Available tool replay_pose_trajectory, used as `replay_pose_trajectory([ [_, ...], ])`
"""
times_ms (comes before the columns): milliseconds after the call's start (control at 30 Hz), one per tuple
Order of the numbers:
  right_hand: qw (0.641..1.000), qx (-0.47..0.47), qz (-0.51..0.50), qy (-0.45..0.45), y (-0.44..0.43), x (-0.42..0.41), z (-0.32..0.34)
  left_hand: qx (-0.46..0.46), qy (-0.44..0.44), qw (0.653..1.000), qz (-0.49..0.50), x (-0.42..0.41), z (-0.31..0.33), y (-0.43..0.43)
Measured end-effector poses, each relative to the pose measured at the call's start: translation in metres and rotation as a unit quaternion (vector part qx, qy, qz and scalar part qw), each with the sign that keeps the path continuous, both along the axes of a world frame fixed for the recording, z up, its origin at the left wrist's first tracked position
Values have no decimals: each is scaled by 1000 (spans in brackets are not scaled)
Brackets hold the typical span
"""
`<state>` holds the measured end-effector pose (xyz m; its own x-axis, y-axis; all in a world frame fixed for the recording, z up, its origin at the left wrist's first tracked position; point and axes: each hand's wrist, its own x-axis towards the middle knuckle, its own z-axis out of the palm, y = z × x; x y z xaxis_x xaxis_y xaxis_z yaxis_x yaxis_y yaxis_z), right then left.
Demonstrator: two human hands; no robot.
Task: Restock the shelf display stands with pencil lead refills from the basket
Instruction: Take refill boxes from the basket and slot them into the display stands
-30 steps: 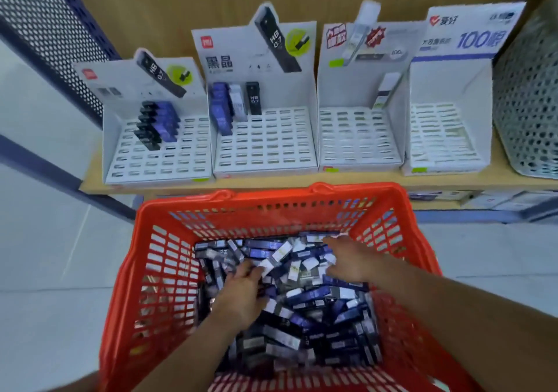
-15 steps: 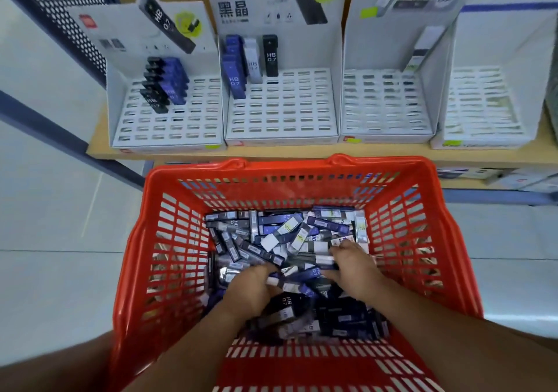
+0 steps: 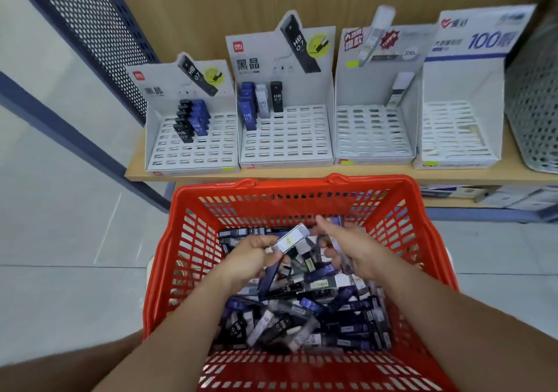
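Centrally, the left hand (image 3: pixel 250 257) pinches a clear yellow-labelled refill case (image 3: pixel 293 237); the loose-fingered, empty right hand (image 3: pixel 350 248) should gather matching ones first.

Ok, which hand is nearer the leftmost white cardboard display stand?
Left. The left hand, pinching a clear refill case, is over the red plastic basket below that stand; the right hand hovers further right.

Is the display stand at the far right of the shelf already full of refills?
No, the far-right display stand shows only empty slots, with no refill in it.
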<state>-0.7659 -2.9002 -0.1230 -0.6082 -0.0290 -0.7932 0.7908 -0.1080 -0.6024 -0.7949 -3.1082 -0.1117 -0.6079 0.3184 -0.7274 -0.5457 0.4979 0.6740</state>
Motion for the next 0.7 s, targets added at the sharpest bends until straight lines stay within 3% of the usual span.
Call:
replay_pose_trajectory([
  [133, 977, 51, 200, 59, -2, -15, 51, -62, 101, 972, -204, -16, 52, 11],
  [200, 971, 45, 211, 101, -5, -20, 70, -100, 148, 958, -225, -24, 71, 12],
  [333, 975, -26, 167, 142, -13, -25, 93, -72, 188, 969, -139, -38, 106, 8],
  [467, 979, -113, 67, 156, -24, -32, 111, 69, 152, 986, 22, -45, 139, 6],
  [567, 975, -133, 61, 167, -36, -37, 121, 157, 126, 967, 158, -48, 152, 10],
  [700, 970, -146, 29, 191, -43, -43, 128, 145, 168, 960, 171, -56, 160, 21],
])
